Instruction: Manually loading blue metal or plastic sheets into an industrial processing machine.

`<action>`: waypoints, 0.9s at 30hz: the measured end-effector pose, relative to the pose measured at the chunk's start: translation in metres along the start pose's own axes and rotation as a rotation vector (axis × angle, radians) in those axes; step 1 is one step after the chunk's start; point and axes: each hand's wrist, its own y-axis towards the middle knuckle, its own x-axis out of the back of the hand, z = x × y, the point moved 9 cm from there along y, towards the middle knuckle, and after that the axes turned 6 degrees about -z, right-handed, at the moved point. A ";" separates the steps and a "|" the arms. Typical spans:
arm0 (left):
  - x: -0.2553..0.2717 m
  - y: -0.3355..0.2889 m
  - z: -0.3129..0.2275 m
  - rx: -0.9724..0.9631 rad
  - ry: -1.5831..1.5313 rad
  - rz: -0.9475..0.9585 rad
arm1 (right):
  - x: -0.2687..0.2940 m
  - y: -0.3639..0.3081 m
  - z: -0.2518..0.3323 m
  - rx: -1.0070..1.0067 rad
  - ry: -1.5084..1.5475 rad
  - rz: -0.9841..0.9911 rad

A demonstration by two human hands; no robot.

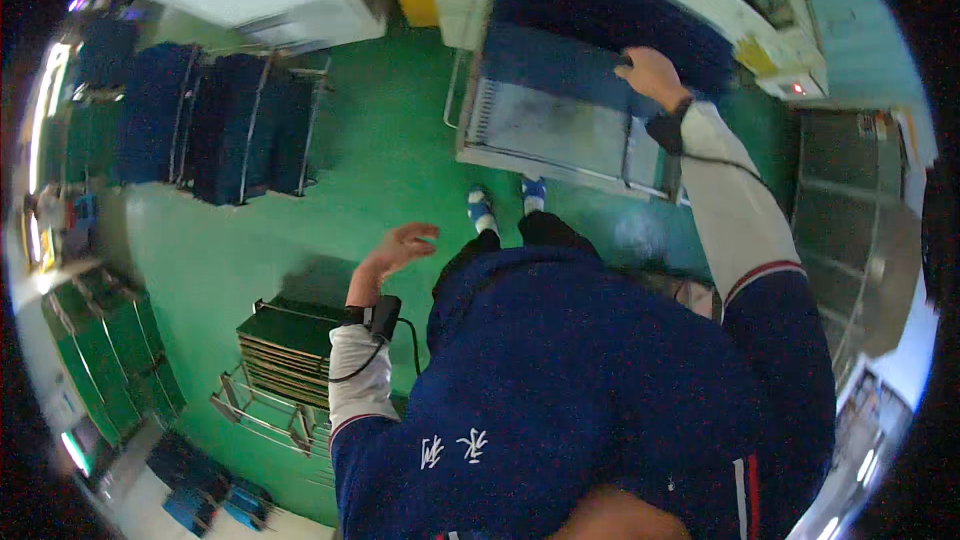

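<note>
A flat, plain dark blue panel is carried on the pale machine. A green floor is seen around it; at left, boards are stacked. The left hand is held loosely open, empty; the right hand is curled over the panel; whether it is gripped cannot be told.

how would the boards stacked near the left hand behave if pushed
The boards would probably feel stiff, since their edges look straight. Pushed together they may be heavy, as there are many layers. Being flat, they seem unlikely to roll.
</note>
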 end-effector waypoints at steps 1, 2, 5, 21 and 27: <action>0.011 0.010 0.003 0.046 0.034 -0.086 | -0.001 0.003 -0.001 -0.003 -0.025 -0.003; 0.021 0.016 0.005 0.072 0.083 -0.164 | 0.003 0.004 0.002 0.011 -0.046 -0.024; 0.037 0.042 -0.009 0.020 0.093 -0.252 | 0.002 0.008 0.001 0.000 -0.075 -0.045; 0.028 0.206 -0.175 -0.402 0.227 -0.554 | 0.000 0.005 0.003 -0.073 -0.096 0.032; 0.004 0.217 -0.190 -0.573 0.510 -0.717 | 0.003 0.008 -0.003 -0.126 -0.112 0.007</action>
